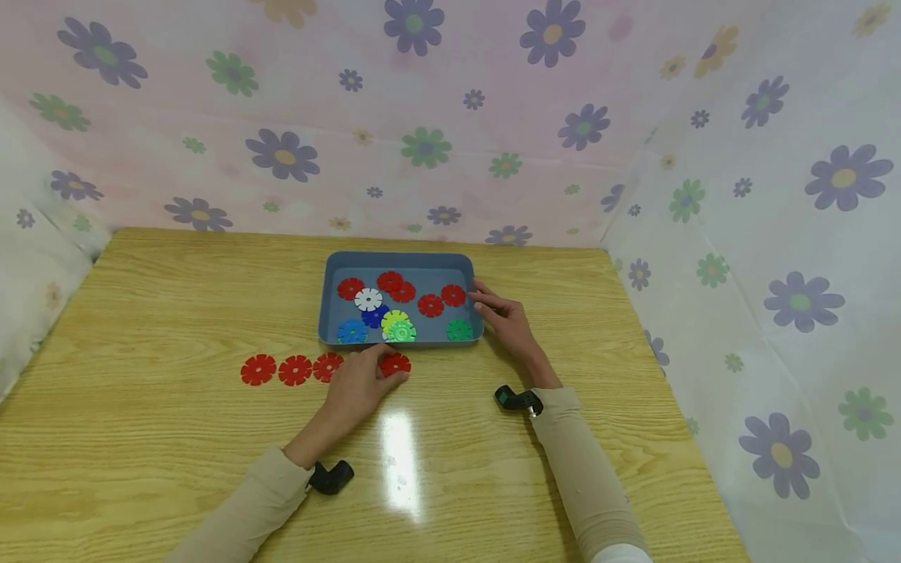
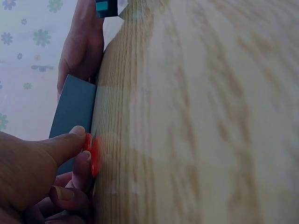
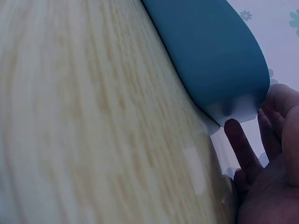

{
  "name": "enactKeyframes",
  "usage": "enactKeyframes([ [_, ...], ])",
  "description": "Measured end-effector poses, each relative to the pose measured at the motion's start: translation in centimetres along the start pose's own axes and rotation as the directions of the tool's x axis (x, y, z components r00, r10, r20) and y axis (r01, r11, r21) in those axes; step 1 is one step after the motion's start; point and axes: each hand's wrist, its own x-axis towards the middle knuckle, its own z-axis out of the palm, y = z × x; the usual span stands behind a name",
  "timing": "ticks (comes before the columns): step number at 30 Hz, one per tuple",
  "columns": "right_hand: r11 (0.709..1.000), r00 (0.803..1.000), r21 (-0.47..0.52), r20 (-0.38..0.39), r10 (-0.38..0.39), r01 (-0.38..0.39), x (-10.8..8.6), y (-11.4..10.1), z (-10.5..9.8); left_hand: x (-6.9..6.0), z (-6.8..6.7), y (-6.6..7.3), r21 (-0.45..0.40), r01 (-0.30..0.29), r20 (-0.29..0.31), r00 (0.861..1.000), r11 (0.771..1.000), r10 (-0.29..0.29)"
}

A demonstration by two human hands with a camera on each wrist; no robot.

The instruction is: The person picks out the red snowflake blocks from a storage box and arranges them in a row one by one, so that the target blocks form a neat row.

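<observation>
The left hand [image 1: 359,385] pinches a red disc [image 1: 397,365] between thumb and fingers, just beside the near wall of the blue-grey tray [image 1: 401,259] and low over or on the table [image 1: 450,461] — which of the two I cannot tell. To its left, three more notched red discs [image 1: 295,371] lie flat in a row, side by side; the hand is close to the rightmost of them and partly in front of it. The right hand [image 1: 512,324] is at the tray's right wall, its fingers loosely extended and touching the outside near the corner rather than closed around anything. Inside the tray, five red pieces [image 1: 431,306] are spread along the far half and toward the right. A white disc [image 1: 368,299] sits left of the middle, overlapping a dark blue disc [image 1: 373,319]; a light blue disc [image 1: 352,331] lies in the near left part. Right of that, a light green disc [image 1: 402,332] overlaps a yellow disc [image 1: 394,317] — both by the near wall — and a green disc [image 1: 460,330] lies at the near right.
</observation>
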Motion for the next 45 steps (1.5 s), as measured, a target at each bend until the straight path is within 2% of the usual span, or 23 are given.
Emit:
enactKeyframes([
  [11, 1.0, 1.0, -0.014, 0.002, -0.007, 0.007, 0.0, 0.0, -0.1, 0.0, -0.1, -0.1, 0.012, -0.002, 0.003, 1.0, 1.0, 0.002],
  [16, 1.0, 1.0, -0.002, 0.001, -0.015, 0.015, -0.1, 0.0, 0.0, -0.2, -0.4, -0.5, -0.069, -0.02, 0.007, 1.0, 0.997, 0.02],
  [20, 1.0, 1.0, -0.005, 0.0, -0.021, 0.021, -0.1, 0.1, -0.1, -0.1, -0.9, -0.8, -0.154, -0.032, 0.036, 0.999, 0.987, 0.038],
  [24, 1.0, 1.0, -0.004, 0.002, -0.028, 0.028, 0.0, 0.1, -0.1, 0.0, -1.4, -1.1, -0.279, -0.055, 0.095, 0.992, 0.959, 0.085],
  [28, 1.0, 1.0, 0.004, 0.003, -0.029, 0.029, 0.0, 0.1, -0.1, 0.4, -2.0, -1.2, -0.418, -0.064, 0.14, 0.981, 0.906, 0.134],
  [31, 1.0, 1.0, 0.001, 0.003, -0.03, 0.03, 0.0, 0.1, -0.1, 1.0, -2.7, -1.4, -0.476, -0.082, 0.139, 0.976, 0.876, 0.167],
  [36, 0.999, 1.0, -0.008, 0.003, -0.031, 0.031, 0.0, 0.1, -0.1, 2.8, -4.1, -1.6, -0.506, -0.123, 0.113, 0.972, 0.854, 0.207],
  [40, 0.999, 1.0, -0.014, 0.005, -0.03, 0.03, 0.0, 0.2, -0.1, 4.8, -5.3, -1.8, -0.494, -0.127, 0.081, 0.978, 0.86, 0.191],
  [45, 1.0, 1.0, -0.007, 0.007, -0.024, 0.024, 0.0, 0.3, -0.1, 7.4, -6.0, -2.0, -0.462, -0.102, 0.046, 0.989, 0.881, 0.139],
])
